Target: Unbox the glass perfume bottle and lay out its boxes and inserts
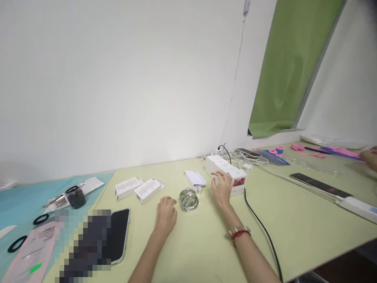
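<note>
A clear round glass bottle [189, 200] stands on the pale yellow table between my hands. Just left of it, my left hand [166, 216] rests low over the table, fingers loosely bent and holding nothing. My right hand [222, 189] is raised in front of a long white box [220, 167] with its fingers apart; whether they touch the box I cannot tell. Small shiny silver pieces [198, 190] lie right behind the bottle. A white folded carton [195, 179] is behind them. Two small white boxes [148, 190] lie farther left.
A phone [119, 236] lies at front left. Beyond it are a dark jar [75, 197] and black rings [17, 244] on a blue sheet. A black cable [260, 222] runs right of my arm. A power strip [357, 208] and another person's hand [369, 158] are at far right.
</note>
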Tool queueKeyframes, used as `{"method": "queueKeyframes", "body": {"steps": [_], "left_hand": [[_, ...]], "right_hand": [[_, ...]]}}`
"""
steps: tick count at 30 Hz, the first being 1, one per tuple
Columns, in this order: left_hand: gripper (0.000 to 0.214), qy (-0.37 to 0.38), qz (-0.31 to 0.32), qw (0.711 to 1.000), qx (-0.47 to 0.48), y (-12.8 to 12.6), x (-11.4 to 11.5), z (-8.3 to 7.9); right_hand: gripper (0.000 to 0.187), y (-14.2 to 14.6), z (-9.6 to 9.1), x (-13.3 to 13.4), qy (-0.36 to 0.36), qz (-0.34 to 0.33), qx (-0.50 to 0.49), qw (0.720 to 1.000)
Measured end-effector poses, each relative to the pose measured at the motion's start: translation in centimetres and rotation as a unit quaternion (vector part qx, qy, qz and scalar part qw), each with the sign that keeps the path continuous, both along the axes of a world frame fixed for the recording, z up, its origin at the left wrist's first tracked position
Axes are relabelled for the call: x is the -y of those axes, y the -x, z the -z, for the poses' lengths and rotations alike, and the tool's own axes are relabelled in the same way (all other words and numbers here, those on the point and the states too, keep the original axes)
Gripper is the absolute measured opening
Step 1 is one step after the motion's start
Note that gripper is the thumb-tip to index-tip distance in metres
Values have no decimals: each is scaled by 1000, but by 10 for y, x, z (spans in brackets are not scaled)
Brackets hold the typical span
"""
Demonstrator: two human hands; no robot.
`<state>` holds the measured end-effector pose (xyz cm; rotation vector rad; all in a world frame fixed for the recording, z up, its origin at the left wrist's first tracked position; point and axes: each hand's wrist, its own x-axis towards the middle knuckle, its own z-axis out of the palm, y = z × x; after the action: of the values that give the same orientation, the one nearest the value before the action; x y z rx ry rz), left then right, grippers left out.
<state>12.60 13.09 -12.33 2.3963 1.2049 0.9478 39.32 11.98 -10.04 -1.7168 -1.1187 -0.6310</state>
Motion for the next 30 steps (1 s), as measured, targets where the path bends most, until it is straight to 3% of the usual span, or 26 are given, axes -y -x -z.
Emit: {"method": "queueKeyframes", "body": {"steps": [2,4,7,9,14,16,19,24,26,28,30], "left_hand": [[30,3,-3,1000,7,1,-2,1],[28,1,-7,1000,10,1,0,3],[26,1,-25,1000,-1,-1,5,4],[27,-11,-51,999,-15,-2,7,3],[51,-120,-224,967,-30,14,-9,3],[59,-132,-259,955,-57,25,-21,6],[58,-91,-269,955,-82,38,-32,5],[32,-75,-226,968,-81,34,-22,-14],[51,-76,-220,970,-64,31,-18,-18],[72,-37,-235,970,-58,31,-19,-18],[75,18,-250,967,-52,34,-21,-16]], "right_hand": [[33,-3,-13,10,-79,100,19,992],[46,-8,-22,19,-103,158,23,982],[85,-22,-18,23,-101,181,-30,978],[97,-32,-7,20,-87,166,-92,978],[92,-45,15,13,-86,145,-155,973],[90,-42,12,13,-104,166,-153,969],[77,-26,-5,13,-144,188,-119,964],[42,25,-40,16,-206,39,30,977],[26,49,-44,17,-197,-55,69,976],[13,72,-42,18,-138,-163,118,970],[9,91,-36,18,-59,-247,160,954]]}}
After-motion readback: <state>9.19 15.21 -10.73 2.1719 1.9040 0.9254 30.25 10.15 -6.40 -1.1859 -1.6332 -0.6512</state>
